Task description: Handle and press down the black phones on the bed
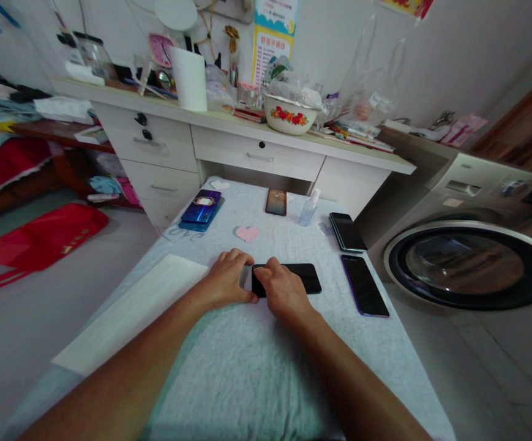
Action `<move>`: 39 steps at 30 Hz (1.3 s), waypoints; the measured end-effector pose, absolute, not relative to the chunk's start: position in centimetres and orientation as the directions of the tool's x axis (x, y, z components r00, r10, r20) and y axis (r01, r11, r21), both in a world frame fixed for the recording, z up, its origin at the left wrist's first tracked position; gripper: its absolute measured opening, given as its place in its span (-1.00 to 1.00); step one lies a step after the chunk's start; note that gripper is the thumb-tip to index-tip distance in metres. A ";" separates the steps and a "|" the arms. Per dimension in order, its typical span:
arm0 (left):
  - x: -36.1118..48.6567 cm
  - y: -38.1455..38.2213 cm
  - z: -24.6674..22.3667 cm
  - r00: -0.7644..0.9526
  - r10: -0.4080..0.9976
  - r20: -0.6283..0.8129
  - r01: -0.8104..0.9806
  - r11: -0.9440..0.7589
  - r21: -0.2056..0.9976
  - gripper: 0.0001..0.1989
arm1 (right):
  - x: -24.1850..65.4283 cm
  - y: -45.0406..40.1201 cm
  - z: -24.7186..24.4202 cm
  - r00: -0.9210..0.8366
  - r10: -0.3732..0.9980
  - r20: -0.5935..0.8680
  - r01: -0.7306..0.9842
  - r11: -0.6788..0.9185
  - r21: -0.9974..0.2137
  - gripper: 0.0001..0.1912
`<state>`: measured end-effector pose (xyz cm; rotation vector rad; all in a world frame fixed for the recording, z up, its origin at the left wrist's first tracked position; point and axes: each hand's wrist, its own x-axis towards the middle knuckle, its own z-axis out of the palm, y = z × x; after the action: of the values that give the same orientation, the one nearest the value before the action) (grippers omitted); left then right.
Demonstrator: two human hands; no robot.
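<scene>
Black and glossy, the phone (307, 277) lies flat and crosswise directly between and beneath the person's two hands. Left hand (228, 278): set at the phone's left short end, thumb at the near corner and fingers at the far corner, so that the end is grasped between them. Right hand (284, 288): above the left part of the screen, fingers bent and bunched, tips pointing toward the left end; whether they pinch anything cannot be told. To the right of this hand the remainder of the screen lies uncovered.

Beneath the phone, a pale cloth (229, 373) covers the table. Left of the left hand, partly behind the forearm, lies a long white strip (132, 312); beyond the hands, a pink heart (247, 233) marks the cloth. Right of the phone, near the table's edge, rests a purple-edged phone (365, 285), with a stack of dark phones (348, 234) just beyond it. Toward the far side stand or lie, left to right, a blue phone (201, 207) atop another blue object, a brown-faced phone (276, 202) and a clear spray bottle (308, 211), upright.

Farther out: a white desk (259, 156) bearing a flowered bowl (291, 115); at right, a washing machine (477, 263); at left, a red bag (45, 236) on the floor.
</scene>
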<state>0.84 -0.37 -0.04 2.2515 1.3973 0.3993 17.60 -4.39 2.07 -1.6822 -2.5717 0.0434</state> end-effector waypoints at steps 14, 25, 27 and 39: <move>1.0 -0.5 0.4 0.441 0.898 -0.012 0.778 -0.375 0.504 -0.32 | 17.5 -3.9 2.1 -0.417 0.908 0.038 0.905 0.418 -0.076 -0.76; 1.0 -0.5 0.2 0.439 0.898 0.001 0.767 -0.376 0.520 -0.34 | 17.8 -4.5 2.1 -0.508 0.861 0.026 0.855 0.508 -0.106 -0.77; 1.0 -0.5 0.2 0.437 0.900 -0.001 0.765 -0.371 0.527 -0.33 | 17.7 -4.3 2.1 -0.500 0.866 0.011 0.861 0.499 -0.099 -0.76; 0.9 -0.3 -0.1 0.443 0.896 0.027 0.761 -0.391 0.518 -0.33 | 17.1 -3.2 3.0 -0.476 0.879 -0.015 0.878 0.474 -0.067 -0.70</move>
<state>0.89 -0.31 -0.10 2.2659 1.3963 0.4228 17.13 -3.20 3.05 -1.5966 -2.6785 0.1017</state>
